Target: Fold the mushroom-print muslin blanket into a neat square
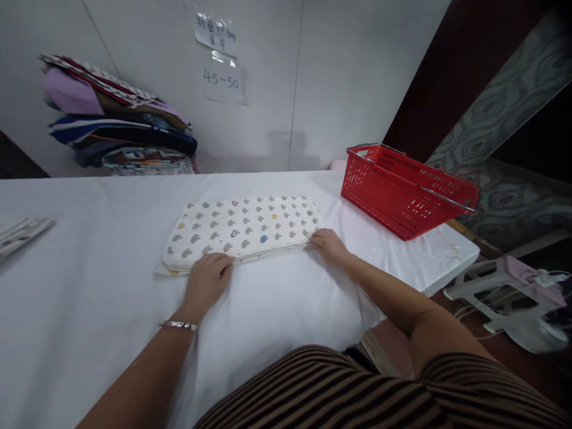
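A folded white cloth (pixel 250 226) printed with grey mushroom shapes and a few coloured ones lies flat on the white-covered table (pixel 111 238). Its layers show along the near edge. My left hand (pixel 209 277) grips that edge towards the left corner, fingers on top and curled together. At the near right corner, my right hand (pixel 329 245) has its fingers closed over the cloth's edge. Both thumbs are mostly hidden from view.
A red plastic basket (pixel 402 190) with metal handles stands at the table's right. Stacked folded fabrics (pixel 125 125) sit at the back left. Another folded cloth (pixel 22 235) lies at the left edge. A stool (pixel 513 286) is on the floor at right.
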`<action>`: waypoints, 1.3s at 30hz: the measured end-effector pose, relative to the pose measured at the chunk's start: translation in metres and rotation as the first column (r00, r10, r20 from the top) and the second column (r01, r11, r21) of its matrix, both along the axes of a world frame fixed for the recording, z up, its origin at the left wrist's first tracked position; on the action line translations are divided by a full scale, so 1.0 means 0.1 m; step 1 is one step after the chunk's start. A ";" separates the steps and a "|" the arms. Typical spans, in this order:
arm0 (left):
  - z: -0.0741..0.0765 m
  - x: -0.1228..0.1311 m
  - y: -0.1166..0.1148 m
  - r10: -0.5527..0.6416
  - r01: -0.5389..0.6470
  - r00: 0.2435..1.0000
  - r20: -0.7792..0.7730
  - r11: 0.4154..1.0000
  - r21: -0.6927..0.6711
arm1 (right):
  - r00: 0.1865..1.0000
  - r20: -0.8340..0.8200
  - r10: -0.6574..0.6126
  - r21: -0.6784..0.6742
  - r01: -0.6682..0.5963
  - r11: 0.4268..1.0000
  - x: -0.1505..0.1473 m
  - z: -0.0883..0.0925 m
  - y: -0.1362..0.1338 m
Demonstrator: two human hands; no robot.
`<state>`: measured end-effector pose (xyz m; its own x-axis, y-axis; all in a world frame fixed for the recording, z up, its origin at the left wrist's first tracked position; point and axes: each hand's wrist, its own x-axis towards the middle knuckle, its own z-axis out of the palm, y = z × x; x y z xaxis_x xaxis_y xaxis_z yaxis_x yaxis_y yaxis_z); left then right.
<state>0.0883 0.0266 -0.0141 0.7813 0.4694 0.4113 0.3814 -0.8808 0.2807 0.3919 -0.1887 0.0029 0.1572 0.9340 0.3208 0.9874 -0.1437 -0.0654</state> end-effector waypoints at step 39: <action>0.00 0.00 0.00 -0.004 0.004 1.000 0.009 1.000 0.004 | 0.981 0.122 0.150 -0.074 -0.141 0.987 0.04 -0.05 0.02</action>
